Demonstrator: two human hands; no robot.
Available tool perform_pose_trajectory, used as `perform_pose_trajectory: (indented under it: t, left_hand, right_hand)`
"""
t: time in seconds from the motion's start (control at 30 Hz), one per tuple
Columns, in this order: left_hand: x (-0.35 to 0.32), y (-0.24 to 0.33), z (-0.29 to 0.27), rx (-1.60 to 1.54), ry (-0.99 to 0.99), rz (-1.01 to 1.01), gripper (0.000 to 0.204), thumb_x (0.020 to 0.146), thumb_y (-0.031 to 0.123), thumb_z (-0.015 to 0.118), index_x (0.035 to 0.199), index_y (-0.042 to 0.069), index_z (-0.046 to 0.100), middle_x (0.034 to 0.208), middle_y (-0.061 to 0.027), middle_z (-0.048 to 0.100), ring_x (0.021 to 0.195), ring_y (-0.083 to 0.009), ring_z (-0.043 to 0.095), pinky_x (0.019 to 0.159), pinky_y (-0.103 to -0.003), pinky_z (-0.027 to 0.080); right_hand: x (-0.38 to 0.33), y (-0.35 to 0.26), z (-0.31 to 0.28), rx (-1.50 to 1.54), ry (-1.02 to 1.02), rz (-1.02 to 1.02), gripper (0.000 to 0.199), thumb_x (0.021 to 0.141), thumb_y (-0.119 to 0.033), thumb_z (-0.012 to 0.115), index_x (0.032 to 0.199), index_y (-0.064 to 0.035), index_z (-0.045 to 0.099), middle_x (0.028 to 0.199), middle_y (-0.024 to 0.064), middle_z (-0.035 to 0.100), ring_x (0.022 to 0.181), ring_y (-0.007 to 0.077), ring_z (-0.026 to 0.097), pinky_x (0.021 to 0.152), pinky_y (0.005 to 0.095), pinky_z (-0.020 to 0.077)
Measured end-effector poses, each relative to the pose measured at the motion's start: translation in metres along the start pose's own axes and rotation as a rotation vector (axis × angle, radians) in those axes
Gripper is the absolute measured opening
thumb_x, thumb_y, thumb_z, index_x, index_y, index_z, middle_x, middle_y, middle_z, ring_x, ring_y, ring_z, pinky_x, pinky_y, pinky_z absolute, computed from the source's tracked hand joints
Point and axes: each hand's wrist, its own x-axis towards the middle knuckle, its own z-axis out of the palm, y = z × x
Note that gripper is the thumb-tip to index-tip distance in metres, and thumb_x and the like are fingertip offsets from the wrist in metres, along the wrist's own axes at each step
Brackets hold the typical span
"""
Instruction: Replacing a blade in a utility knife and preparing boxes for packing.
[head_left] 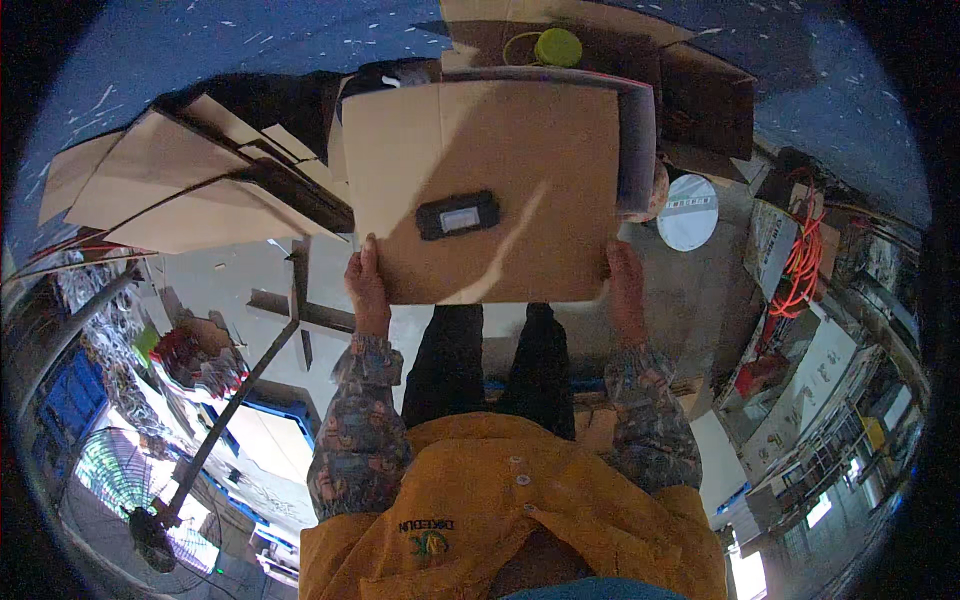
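Note:
A flat brown cardboard piece (560, 240) is held out in front of me, above my legs. Its right side shows a grey-white edge that looks like a box wall. On its top lies a small black rectangular device (458, 215) with a pale label or screen. My left hand (368, 285) grips the near left corner, thumb on top and the other fingers mostly hidden beneath. At the near right edge my right hand (627, 285) is closed on the same cardboard. Neither hand touches the black device.
Folded cardboard sheets (165, 185) lean at far left. Beyond the held piece are an open carton (705, 100) and a round yellow-green object (558, 47). A white disc (688, 213), a coiled red-orange cable (800, 260) and a pedestal fan (152, 538) stand around.

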Motion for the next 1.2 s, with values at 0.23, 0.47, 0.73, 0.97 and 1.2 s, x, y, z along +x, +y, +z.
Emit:
perform_pose_trajectory:
  t: [0.23,0.47,0.73,0.97,1.2]
  left_hand:
    - [-0.020,-0.003,-0.051,0.338,0.033,0.210,0.031,0.086,0.031,0.050,0.073,0.003,0.055,0.067,0.0048,0.044,0.063,-0.0050,0.036,0.055,-0.022,0.031]
    - [-0.028,-0.030,-0.070,0.108,0.103,-0.054,0.034,0.086,0.032,0.050,0.086,-0.001,0.056,0.080,-0.0012,0.053,0.073,-0.0107,0.045,0.065,-0.026,0.039]
    - [-0.038,-0.036,-0.064,0.157,0.168,-0.097,0.033,0.084,0.033,0.054,0.087,0.000,0.057,0.080,-0.0008,0.052,0.074,-0.0089,0.044,0.069,-0.025,0.038]
    - [-0.049,-0.050,-0.050,0.115,0.030,-0.206,0.026,0.083,0.028,0.056,0.078,0.002,0.056,0.072,0.0031,0.049,0.070,-0.0064,0.041,0.065,-0.022,0.036]
    - [-0.058,-0.030,-0.048,0.268,0.022,-0.201,0.029,0.084,0.028,0.053,0.074,0.000,0.054,0.070,0.0016,0.048,0.066,-0.0074,0.039,0.059,-0.023,0.034]
  right_hand:
    - [0.046,0.003,-0.004,0.147,-0.116,-0.135,0.035,0.087,-0.036,0.046,0.092,-0.0032,0.055,0.076,0.0033,0.053,0.065,0.0124,0.047,0.065,0.0276,0.0391]
    - [0.109,-0.062,0.050,-0.266,-0.057,-0.475,0.026,0.087,-0.028,0.046,0.092,-0.0035,0.053,0.078,0.0095,0.055,0.073,0.0231,0.054,0.069,0.0325,0.0413]
    - [0.167,-0.127,0.083,-0.635,-0.532,-0.700,0.019,0.082,-0.018,0.051,0.091,-0.0020,0.055,0.085,0.0155,0.057,0.082,0.0305,0.055,0.074,0.0376,0.0431]
    - [0.209,-0.082,0.153,-1.208,-1.000,-0.694,0.020,0.085,-0.015,0.043,0.094,-0.0031,0.056,0.090,0.0115,0.058,0.087,0.0278,0.055,0.073,0.0374,0.0437]
    - [0.235,-0.014,0.160,-1.333,-0.919,-0.602,0.025,0.084,-0.014,0.037,0.093,-0.0024,0.057,0.082,0.0126,0.058,0.072,0.0270,0.052,0.065,0.0370,0.0446]
